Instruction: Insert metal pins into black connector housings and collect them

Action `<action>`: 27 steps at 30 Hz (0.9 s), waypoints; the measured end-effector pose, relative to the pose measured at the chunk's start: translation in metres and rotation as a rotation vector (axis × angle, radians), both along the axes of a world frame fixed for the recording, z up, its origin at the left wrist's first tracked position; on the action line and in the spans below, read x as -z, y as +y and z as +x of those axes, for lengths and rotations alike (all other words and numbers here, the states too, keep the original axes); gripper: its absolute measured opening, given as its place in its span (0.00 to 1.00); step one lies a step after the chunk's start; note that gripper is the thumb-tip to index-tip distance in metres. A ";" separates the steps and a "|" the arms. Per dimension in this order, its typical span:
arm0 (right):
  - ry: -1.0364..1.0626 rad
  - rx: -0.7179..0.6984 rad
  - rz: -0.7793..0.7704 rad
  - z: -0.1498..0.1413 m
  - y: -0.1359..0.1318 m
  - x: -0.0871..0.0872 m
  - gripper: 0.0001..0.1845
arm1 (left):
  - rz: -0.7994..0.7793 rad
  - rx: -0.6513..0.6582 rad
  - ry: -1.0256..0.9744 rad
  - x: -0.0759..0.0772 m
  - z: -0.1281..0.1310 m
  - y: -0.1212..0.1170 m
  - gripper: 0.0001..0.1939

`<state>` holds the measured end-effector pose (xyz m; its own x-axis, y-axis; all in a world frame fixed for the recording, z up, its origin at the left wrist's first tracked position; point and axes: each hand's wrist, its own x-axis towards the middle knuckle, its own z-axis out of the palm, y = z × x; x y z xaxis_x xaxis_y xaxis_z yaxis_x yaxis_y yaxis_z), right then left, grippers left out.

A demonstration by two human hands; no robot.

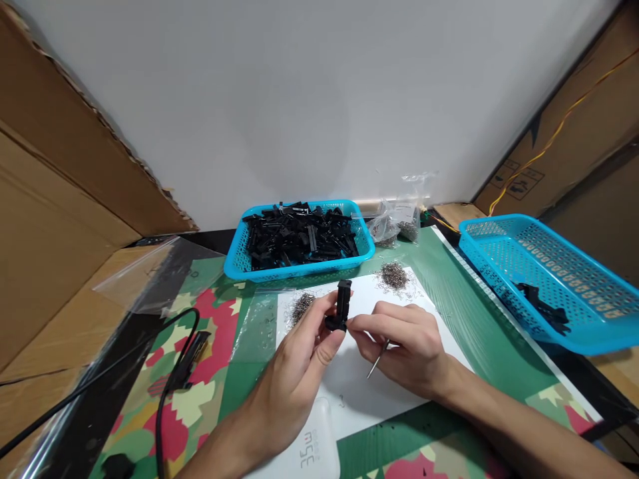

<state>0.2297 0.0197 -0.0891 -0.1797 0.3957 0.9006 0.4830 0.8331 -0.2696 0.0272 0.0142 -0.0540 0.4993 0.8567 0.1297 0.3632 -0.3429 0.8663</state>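
Observation:
My left hand (299,366) grips a black plastic part (343,303) between thumb and fingers, held upright above a white sheet (359,406). Close against the part's lower end are the fingertips of my right hand (404,339). That hand is closed around a thin metal rod-like tool (378,360), whose tip points down and to the left. Whether the right fingertips also pinch a small piece is too small to tell. On the sheet lie two piles of tiny metal pieces, one pile (394,275) at the back right and another pile (302,307) behind my left hand.
A blue basket (299,271) heaped with black parts stands at the back. Another blue basket (589,339) on the right holds a few black parts. Plastic bags (394,223) lie behind. A white power bank (319,446), a black cable (160,412) and a black part (190,362) are nearer.

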 end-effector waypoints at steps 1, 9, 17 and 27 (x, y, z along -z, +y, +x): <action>-0.007 -0.009 -0.011 0.001 0.000 0.000 0.11 | 0.012 0.006 0.005 -0.001 0.000 0.000 0.28; -0.056 -0.086 -0.016 0.007 0.001 0.001 0.10 | 0.059 -0.077 0.023 0.012 -0.003 0.000 0.28; -0.084 -0.116 0.017 0.010 0.006 0.005 0.10 | -0.112 -0.076 -0.057 0.008 -0.007 -0.002 0.27; -0.199 -0.079 0.045 0.019 0.010 -0.005 0.11 | -0.496 -0.005 -0.294 0.006 -0.013 0.007 0.32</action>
<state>0.2490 0.0293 -0.0838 -0.3843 0.3339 0.8607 0.4559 0.8793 -0.1376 0.0146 0.0208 -0.0601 0.4991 0.8525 -0.1550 0.0833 0.1309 0.9879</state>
